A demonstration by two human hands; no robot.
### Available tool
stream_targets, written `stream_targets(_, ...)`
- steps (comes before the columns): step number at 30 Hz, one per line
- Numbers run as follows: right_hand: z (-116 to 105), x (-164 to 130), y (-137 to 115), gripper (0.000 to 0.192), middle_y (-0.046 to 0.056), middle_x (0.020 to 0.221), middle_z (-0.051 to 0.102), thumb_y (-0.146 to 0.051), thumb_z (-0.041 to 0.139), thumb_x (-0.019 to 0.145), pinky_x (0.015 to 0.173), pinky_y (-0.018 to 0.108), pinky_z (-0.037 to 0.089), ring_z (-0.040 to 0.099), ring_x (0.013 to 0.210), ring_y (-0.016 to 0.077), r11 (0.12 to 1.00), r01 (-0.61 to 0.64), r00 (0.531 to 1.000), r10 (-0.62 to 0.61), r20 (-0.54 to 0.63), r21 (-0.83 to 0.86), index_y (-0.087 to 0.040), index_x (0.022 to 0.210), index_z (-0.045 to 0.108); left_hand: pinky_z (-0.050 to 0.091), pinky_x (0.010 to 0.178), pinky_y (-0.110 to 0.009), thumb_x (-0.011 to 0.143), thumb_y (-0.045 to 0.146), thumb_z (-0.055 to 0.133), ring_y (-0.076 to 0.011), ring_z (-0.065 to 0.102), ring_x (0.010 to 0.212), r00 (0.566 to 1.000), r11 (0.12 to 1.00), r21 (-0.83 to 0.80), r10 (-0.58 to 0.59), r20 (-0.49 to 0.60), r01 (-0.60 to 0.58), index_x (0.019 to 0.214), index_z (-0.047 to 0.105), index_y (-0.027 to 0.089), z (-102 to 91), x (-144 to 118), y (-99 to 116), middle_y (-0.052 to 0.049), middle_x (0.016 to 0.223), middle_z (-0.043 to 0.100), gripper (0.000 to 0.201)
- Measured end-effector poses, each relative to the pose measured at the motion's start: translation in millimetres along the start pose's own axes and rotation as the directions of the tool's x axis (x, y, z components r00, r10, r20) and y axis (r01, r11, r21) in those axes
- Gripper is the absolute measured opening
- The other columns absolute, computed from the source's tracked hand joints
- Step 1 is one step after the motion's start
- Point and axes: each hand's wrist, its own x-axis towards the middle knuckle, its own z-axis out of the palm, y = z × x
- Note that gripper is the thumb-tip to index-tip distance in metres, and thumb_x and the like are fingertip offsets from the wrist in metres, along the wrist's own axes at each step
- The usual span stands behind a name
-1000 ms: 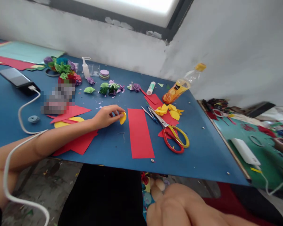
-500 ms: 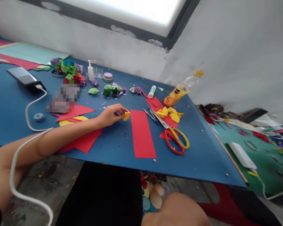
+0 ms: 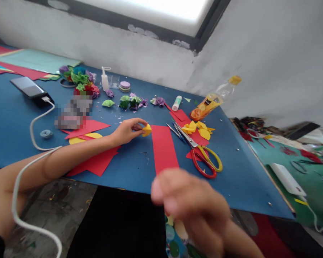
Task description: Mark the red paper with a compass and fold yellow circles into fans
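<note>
My left hand [image 3: 129,130] is pinching a small folded yellow paper piece [image 3: 147,130] between thumb and fingertips, just above the blue table [image 3: 129,168]. Right beside it lies a flat red paper strip [image 3: 164,148]. My right hand [image 3: 191,204] is raised over the table's front edge and covers the strip's near end. Its fingers look curled but are smeared by motion, so whether they hold anything is unclear. Scissors [image 3: 196,146] with one red and one yellow handle lie right of the strip, close to several yellow paper pieces [image 3: 204,133].
A juice bottle [image 3: 206,106] leans at the back right near a glue stick [image 3: 177,103]. Crumpled paper flowers [image 3: 133,101] and a white squeeze bottle [image 3: 104,80] are along the back. A phone [image 3: 29,87] trails a white cable [image 3: 32,125] over my left forearm.
My right hand has risen from below the table edge to over the near end of the red strip. The left hand keeps its pinch, with the yellow piece turned slightly.
</note>
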Motion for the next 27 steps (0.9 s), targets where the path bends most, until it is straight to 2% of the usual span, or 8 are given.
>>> stream_targets(3,-21,46,62,0.019,0.003,0.094,0.068,-0.017,0.048,0.088,0.083,0.032,0.05,0.063,0.092,0.0159,0.994,0.0,0.992,-0.014,-0.127,-0.11,-0.025,0.093,0.064,0.054,0.073,-0.026,0.08,0.02,0.062,-0.0134,0.068,0.074,0.999,0.999,-0.033,-0.033,0.022,0.034,0.109,0.054,0.012,0.6,0,0,-0.004,0.079,0.069,0.032)
stream_targets(5,-34,64,104,0.012,0.006,0.098,0.065,-0.022,0.054,0.084,0.082,0.032,0.049,0.061,0.093,0.017,0.983,-0.142,0.983,0.127,-0.131,-0.113,-0.02,0.092,0.063,0.054,0.072,-0.025,0.08,0.021,0.062,-0.0133,0.068,0.074,0.998,0.998,-0.043,-0.037,0.056,0.04,0.11,0.053,0.012,0.9,0,1,-0.004,0.08,0.069,0.032)
stream_targets(7,-41,70,137,0.021,0.006,0.095,0.064,-0.031,0.059,0.08,0.078,0.032,0.049,0.061,0.084,0.0159,0.93,-0.367,0.93,0.367,-0.004,-0.009,-0.017,0.096,0.061,0.054,0.07,-0.025,0.08,0.022,0.061,-0.0132,0.068,0.073,0.993,0.999,-0.038,-0.031,0.114,0.035,0.106,0.056,0.012,1.0,0,2,-0.004,0.08,0.07,0.028)
stream_targets(9,-42,67,155,0.026,0.004,0.079,0.065,-0.038,0.061,0.077,0.066,0.03,0.05,0.059,0.068,0.0144,0.907,-0.42,0.903,0.415,0.114,0.029,-0.015,0.089,0.062,0.053,0.069,-0.025,0.08,0.023,0.061,-0.0134,0.067,0.073,0.983,0.999,-0.021,-0.02,0.182,0.024,0.098,0.061,0.012,0.9,1,3,-0.005,0.082,0.07,0.021)
stream_targets(12,-39,57,163,0.027,0.001,0.069,0.063,-0.042,0.063,0.076,0.06,0.027,0.047,0.056,0.059,0.0122,0.894,-0.443,0.883,0.423,0.204,0.065,-0.015,0.079,0.063,0.051,0.072,-0.026,0.08,0.024,0.061,-0.0136,0.065,0.077,0.963,1.0,0.012,-0.019,0.27,0.016,0.089,0.066,0.013,0.0,2,5,-0.006,0.086,0.07,0.015)
stream_targets(19,-40,49,161,0.026,0.002,0.073,0.065,-0.039,0.066,0.076,0.058,0.024,0.045,0.058,0.062,0.0121,0.881,-0.464,0.847,0.414,0.333,0.086,-0.015,0.086,0.065,0.049,0.065,-0.022,0.078,0.024,0.062,-0.0116,0.063,0.071,0.912,0.992,0.043,-0.13,0.389,0.122,0.086,0.068,0.014,2.1,-2,17,-0.004,0.08,0.07,0.015)
stream_targets(25,-41,46,162,0.016,0.004,0.074,0.063,-0.027,0.059,0.084,0.061,0.025,0.045,0.058,0.067,0.0134,0.979,-0.173,0.937,0.198,0.288,-0.108,-0.015,0.077,0.066,0.041,0.047,-0.017,0.082,0.029,0.059,-0.0082,0.055,0.052,0.901,0.968,0.088,-0.253,0.353,0.237,0.093,0.066,0.012,8.1,-6,25,0.0,0.062,0.063,0.021)
stream_targets(27,-40,44,162,0.017,0.006,0.077,0.063,-0.024,0.056,0.086,0.063,0.026,0.046,0.058,0.069,0.0138,0.98,-0.07,0.952,0.122,0.282,-0.187,-0.014,0.078,0.067,0.041,0.05,-0.018,0.081,0.026,0.059,-0.008,0.054,0.054,0.913,0.971,0.139,-0.233,0.335,0.196,0.091,0.067,0.013,8.0,-6,26,0.0,0.065,0.063,0.018)
